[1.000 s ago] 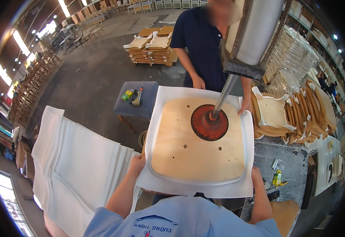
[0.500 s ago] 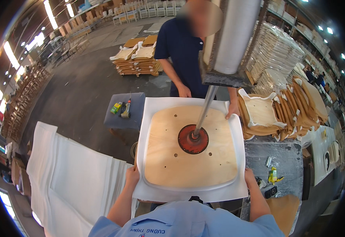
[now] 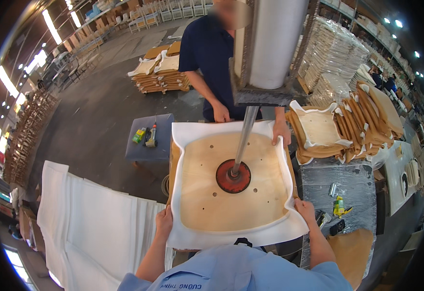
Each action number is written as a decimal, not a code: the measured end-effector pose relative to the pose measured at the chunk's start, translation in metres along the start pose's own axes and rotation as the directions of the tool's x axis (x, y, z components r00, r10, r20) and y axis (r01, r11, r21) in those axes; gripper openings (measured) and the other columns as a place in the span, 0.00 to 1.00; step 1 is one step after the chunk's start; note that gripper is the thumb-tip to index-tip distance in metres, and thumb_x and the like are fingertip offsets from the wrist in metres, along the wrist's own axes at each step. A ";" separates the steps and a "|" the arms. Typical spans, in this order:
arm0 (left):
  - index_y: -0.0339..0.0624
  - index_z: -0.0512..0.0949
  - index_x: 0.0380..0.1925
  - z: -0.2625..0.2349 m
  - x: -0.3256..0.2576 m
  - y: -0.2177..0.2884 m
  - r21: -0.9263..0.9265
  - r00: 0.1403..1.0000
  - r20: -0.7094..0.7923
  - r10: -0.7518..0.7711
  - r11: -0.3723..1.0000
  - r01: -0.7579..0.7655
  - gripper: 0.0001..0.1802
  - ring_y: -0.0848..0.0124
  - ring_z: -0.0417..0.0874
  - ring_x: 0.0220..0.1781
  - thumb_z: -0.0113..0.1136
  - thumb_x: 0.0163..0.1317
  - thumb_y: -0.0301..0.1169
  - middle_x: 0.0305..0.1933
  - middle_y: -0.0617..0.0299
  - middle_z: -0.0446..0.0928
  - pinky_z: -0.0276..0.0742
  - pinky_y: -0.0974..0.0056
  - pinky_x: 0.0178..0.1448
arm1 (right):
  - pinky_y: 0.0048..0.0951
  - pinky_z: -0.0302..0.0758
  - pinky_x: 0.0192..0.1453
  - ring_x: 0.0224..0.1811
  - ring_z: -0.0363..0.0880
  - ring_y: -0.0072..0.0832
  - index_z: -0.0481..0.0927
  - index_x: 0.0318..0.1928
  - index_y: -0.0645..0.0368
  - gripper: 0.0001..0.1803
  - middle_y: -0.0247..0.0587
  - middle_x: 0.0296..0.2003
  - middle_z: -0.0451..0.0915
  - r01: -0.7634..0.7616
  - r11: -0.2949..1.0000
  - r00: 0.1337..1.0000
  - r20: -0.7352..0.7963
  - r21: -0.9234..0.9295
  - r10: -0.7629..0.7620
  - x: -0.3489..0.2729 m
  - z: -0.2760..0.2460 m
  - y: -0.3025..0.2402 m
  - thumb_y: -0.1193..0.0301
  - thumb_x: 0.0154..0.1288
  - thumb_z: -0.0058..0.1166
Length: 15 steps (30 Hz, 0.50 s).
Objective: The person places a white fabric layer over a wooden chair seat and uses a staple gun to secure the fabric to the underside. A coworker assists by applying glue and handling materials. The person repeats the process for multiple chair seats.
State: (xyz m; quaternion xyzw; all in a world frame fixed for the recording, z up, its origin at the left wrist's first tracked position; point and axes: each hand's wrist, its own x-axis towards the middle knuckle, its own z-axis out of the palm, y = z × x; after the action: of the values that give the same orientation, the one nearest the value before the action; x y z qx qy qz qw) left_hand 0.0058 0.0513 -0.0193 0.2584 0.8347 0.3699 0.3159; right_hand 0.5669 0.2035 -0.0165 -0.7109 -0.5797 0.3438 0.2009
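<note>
A wooden seat panel (image 3: 202, 167) with several drilled holes lies on a white foam sheet (image 3: 241, 237), whose edges curl up around it. The red round foot (image 3: 227, 182) of an upright press rod (image 3: 245, 136) bears on the panel's middle. My left hand (image 3: 164, 222) is closed at the sheet's near left edge; my right hand (image 3: 305, 211) is closed at its near right edge. Their fingertips are partly hidden. Tan cover material (image 3: 174, 157) shows beneath the foam at the sides. Opposite me, a co-worker's hand (image 3: 281, 131) touches the far right edge.
Stacked white foam sheets (image 3: 95, 213) lie on my left. A blue-grey stool (image 3: 146, 150) holds a tool. Padded tan seats (image 3: 318, 128) are piled at the right, beyond a plastic-wrapped table (image 3: 314, 184) with small tools. The press column (image 3: 275, 43) rises before the co-worker.
The panel has sunk into the foam under the press foot, and the foam's edges have risen and curled around it. Tan material now shows at the sides. My hands stay at the near edges.
</note>
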 end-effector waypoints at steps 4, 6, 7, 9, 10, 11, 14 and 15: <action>0.29 0.86 0.31 0.004 -0.001 0.004 0.063 0.999 0.019 0.025 0.998 -0.026 0.28 0.68 0.82 0.29 0.60 0.82 0.46 0.23 0.50 0.82 0.77 0.53 0.39 | 0.42 0.77 0.35 0.26 0.86 0.34 0.89 0.33 0.66 0.31 0.49 0.22 0.85 0.074 0.996 0.997 0.002 -0.050 -0.074 -0.006 0.000 -0.003 0.47 0.79 0.59; 0.29 0.85 0.30 -0.001 -0.008 0.004 0.128 0.994 -0.004 0.109 0.986 -0.107 0.28 0.66 0.82 0.28 0.61 0.82 0.45 0.23 0.49 0.81 0.76 0.50 0.38 | 0.45 0.78 0.36 0.29 0.87 0.43 0.89 0.34 0.65 0.32 0.55 0.26 0.85 0.121 0.990 0.992 0.041 -0.073 -0.119 -0.006 0.006 -0.009 0.46 0.79 0.58; 0.29 0.84 0.29 -0.002 -0.009 0.005 0.155 0.987 -0.004 0.159 0.976 -0.156 0.28 0.64 0.82 0.27 0.61 0.82 0.45 0.23 0.48 0.81 0.76 0.49 0.38 | 0.47 0.78 0.37 0.30 0.88 0.48 0.89 0.35 0.64 0.32 0.58 0.27 0.85 0.141 0.986 0.989 0.051 -0.086 -0.137 -0.006 0.005 -0.012 0.45 0.79 0.58; 0.30 0.81 0.28 -0.006 -0.006 0.012 0.306 0.942 -0.095 0.322 0.910 -0.280 0.27 0.63 0.74 0.25 0.63 0.80 0.44 0.23 0.45 0.77 0.71 0.48 0.34 | 0.48 0.78 0.38 0.31 0.87 0.50 0.88 0.33 0.64 0.31 0.58 0.28 0.84 0.220 0.963 0.976 0.034 -0.154 -0.217 -0.005 -0.001 -0.005 0.45 0.78 0.59; 0.31 0.76 0.24 -0.018 -0.002 0.011 0.391 0.865 -0.199 0.460 0.847 -0.360 0.28 0.63 0.69 0.24 0.65 0.80 0.43 0.21 0.47 0.75 0.68 0.49 0.33 | 0.49 0.77 0.38 0.31 0.86 0.51 0.87 0.32 0.64 0.31 0.58 0.28 0.83 0.222 0.958 0.974 0.093 -0.182 -0.208 0.000 -0.008 -0.009 0.46 0.78 0.60; 0.34 0.72 0.22 -0.019 0.004 0.031 0.318 0.891 -0.196 0.409 0.886 -0.336 0.29 0.66 0.66 0.23 0.66 0.81 0.42 0.19 0.52 0.69 0.66 0.51 0.31 | 0.49 0.77 0.38 0.31 0.86 0.52 0.86 0.31 0.63 0.30 0.59 0.28 0.83 0.187 0.955 0.978 0.137 -0.229 -0.158 0.001 -0.022 -0.007 0.47 0.78 0.61; 0.37 0.72 0.26 -0.023 0.011 0.070 0.106 0.845 -0.199 0.496 0.869 -0.484 0.23 0.73 0.66 0.27 0.66 0.81 0.37 0.24 0.64 0.67 0.66 0.58 0.32 | 0.49 0.79 0.42 0.39 0.87 0.56 0.88 0.40 0.61 0.22 0.59 0.34 0.85 0.223 0.954 0.972 -0.027 -0.200 -0.233 0.016 -0.049 -0.058 0.53 0.79 0.60; 0.36 0.75 0.31 -0.011 0.015 0.078 -0.043 0.891 -0.075 0.448 0.891 -0.451 0.19 0.73 0.71 0.30 0.66 0.81 0.36 0.27 0.64 0.72 0.71 0.61 0.36 | 0.49 0.80 0.43 0.40 0.88 0.55 0.88 0.42 0.60 0.18 0.58 0.35 0.85 0.280 0.954 0.953 -0.085 -0.113 -0.290 0.024 -0.045 -0.087 0.56 0.80 0.61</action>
State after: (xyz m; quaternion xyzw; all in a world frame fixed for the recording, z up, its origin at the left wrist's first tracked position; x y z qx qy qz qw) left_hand 0.0037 0.1023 0.0423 0.4230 0.7506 0.4654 0.2026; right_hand 0.5424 0.2534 0.0674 -0.6454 -0.6816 0.2457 0.2419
